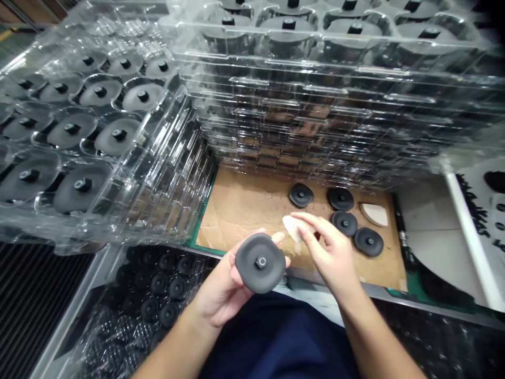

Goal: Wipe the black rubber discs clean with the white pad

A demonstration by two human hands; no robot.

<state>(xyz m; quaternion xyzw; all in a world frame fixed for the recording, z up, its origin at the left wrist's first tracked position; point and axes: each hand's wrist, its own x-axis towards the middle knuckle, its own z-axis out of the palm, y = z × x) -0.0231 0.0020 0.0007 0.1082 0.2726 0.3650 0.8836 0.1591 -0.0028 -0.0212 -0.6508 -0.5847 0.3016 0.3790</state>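
My left hand (pixel 226 295) grips a dark, rounded plastic cap (pixel 252 273) by its edge, the side with the short hollow stem turned up toward me. Just right of it, my right hand (pixel 331 252) pinches a white wedge-shaped pad (pixel 292 227) between thumb and fingers. The pad is apart from the cap. Beyond my right hand, several similar black caps lie stem up on the cardboard, among them one cap (pixel 301 195) by itself and another cap (pixel 369 241) at the right. A second pale wedge pad (pixel 374 215) rests near them.
Brown cardboard (pixel 236 205) covers the worktop. Tall stacks of clear plastic trays rise behind it (pixel 315 121) and at the left (pixel 165 158), their top layers filled with caps. Below left sits a lower tray (pixel 158 310) of black caps. A white-edged panel (pixel 469 231) stands at right.
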